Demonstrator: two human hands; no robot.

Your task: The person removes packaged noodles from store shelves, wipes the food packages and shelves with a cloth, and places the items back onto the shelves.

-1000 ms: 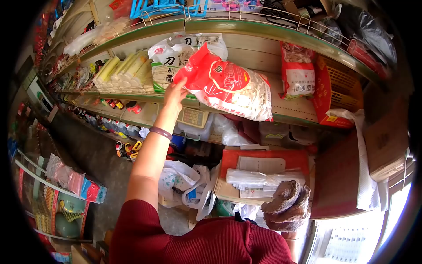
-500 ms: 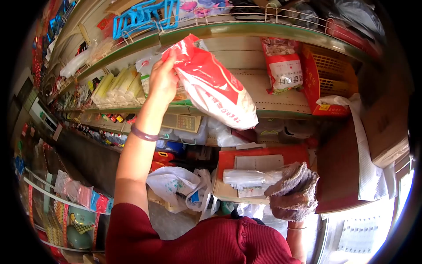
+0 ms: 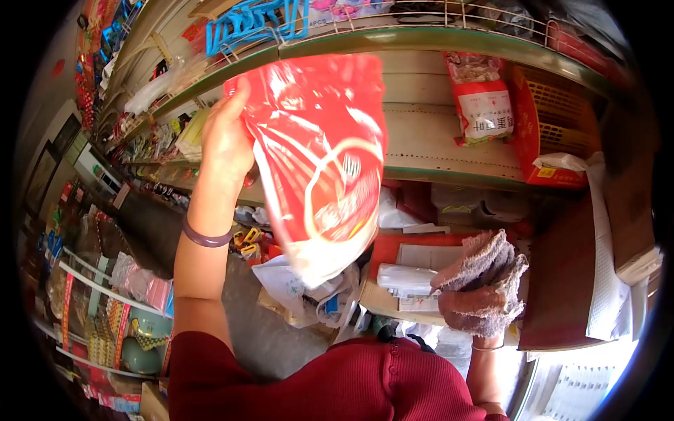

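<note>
Left hand [image 3: 226, 140] is clamping the upper left edge of a glossy red-and-white plastic bag [image 3: 319, 140], fingers closed on the film. Bag is hanging in mid-air in front of a long green-edged shelf [image 3: 421, 137]; its lower white end is showing blurred. Right hand is hiding under a bunched brown-grey terry cloth [image 3: 484, 284], only the wrist showing, so can't tell its grip. On the shelf, a red-and-white printed food packet [image 3: 484, 105] is standing just beside an open red box [image 3: 530, 144] with yellow latticework.
</note>
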